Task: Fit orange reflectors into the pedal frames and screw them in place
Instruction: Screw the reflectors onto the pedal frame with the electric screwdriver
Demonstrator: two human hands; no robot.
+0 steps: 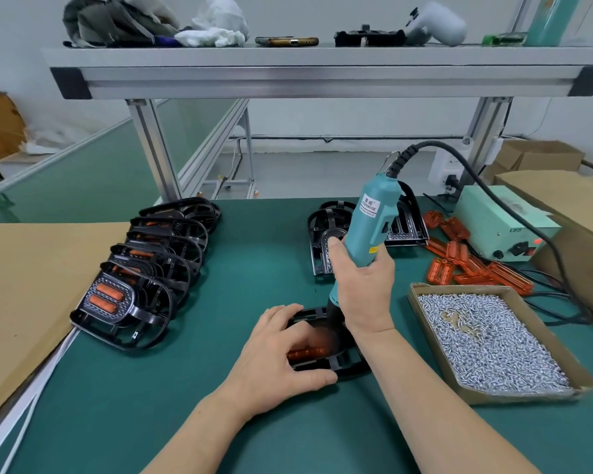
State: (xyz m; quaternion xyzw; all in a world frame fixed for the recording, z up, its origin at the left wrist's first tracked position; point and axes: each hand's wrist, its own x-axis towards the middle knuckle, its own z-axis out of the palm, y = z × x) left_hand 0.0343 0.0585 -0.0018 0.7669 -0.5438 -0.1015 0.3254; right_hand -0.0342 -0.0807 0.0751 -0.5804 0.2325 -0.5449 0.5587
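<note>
Clearly "KENWISE" labels the electric screwdriver (374,220) the right hand (363,285) grips.

Teal screwdriver (374,227), black pedal frames (158,268) – orange reflectors (473,265), silver screws (486,340), green mat (220,405).

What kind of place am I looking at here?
Probably a small factory's assembly bench: a row of black pedal frames with orange reflectors, a cardboard tray full of screws, and a corded electric screwdriver gripped in the right hand.
</note>
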